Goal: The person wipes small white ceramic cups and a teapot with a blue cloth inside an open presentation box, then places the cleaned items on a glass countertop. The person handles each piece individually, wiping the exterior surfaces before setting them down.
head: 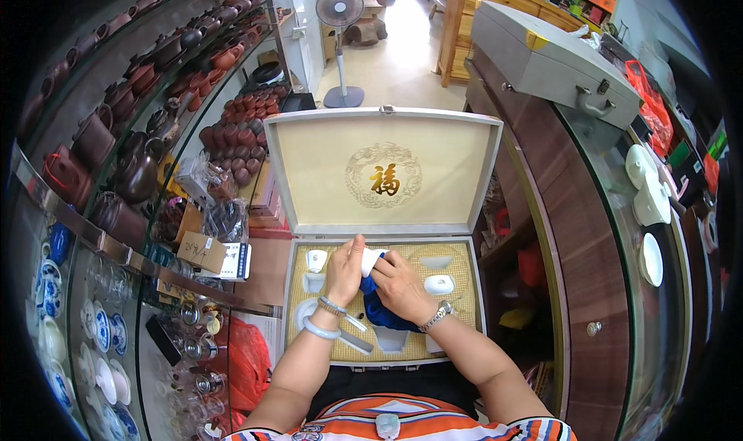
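Observation:
Over an open presentation case (286, 290) with a yellow woven-look lining, my left hand (346, 269) holds a small white cup (369, 261), thumb up. My right hand (400, 287) grips the cup's other side along with a dark blue cloth (383, 313), which hangs below and covers part of the lining. Another white cup (316, 260) sits in a slot at the upper left of the case. To the right lies a white piece with a small printed mark (439, 285). A round white piece (305, 313) is partly hidden by my left wrist. Several cut-out slots hold nothing.
Glass shelves (191, 87) of clay teapots and cups stand at left. A closed grey case (557, 63) rests on the right-hand glass counter (603, 208), near white teaware (651, 200). A pedestal fan (341, 11) stands ahead. Red plastic bags (246, 354) lie at lower left.

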A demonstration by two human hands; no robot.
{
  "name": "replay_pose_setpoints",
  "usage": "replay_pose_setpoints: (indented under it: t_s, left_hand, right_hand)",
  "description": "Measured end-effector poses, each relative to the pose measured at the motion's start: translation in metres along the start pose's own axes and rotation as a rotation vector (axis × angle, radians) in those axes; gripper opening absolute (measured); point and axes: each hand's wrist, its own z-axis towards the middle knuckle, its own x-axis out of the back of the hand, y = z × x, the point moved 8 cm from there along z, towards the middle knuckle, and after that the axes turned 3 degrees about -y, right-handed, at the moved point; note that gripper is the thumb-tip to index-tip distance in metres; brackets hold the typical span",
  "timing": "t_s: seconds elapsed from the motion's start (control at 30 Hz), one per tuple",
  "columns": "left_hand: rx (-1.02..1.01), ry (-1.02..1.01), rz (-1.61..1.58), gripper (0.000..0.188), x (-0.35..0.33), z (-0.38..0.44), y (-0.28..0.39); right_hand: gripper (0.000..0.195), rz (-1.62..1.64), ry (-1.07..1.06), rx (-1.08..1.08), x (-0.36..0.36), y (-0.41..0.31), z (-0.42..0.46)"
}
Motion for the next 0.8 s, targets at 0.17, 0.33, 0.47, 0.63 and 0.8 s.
replay_pose_setpoints:
  t_s: [0.17, 0.33, 0.47, 0.63, 0.8]
  left_hand:
    - [-0.133, 0.099, 0.036, 0.039, -0.002, -0.012, 0.039]
    - [-0.335, 0.094, 0.098, 0.041, 0.000, -0.021, 0.062]
    - [-0.554, 0.016, 0.142, 0.049, -0.004, -0.027, 0.074]
    - [-0.557, -0.077, -0.030, 0.055, -0.017, -0.026, 0.073]
    - [-0.248, -0.304, -0.406, 0.063, -0.033, -0.009, 0.050]
  right_hand:
    - [0.024, 0.339, 0.103, -0.094, 0.003, 0.007, 0.000]
    - [0.014, 1.137, -0.070, -0.429, -0.033, 0.033, -0.017]
    - [0.013, 1.631, -0.175, -0.569, -0.035, 0.037, -0.026]
    - [0.027, 1.914, -0.137, -0.614, -0.026, 0.050, -0.034]
    - [0.024, 1.654, -0.009, -0.575, -0.014, 0.068, -0.029]
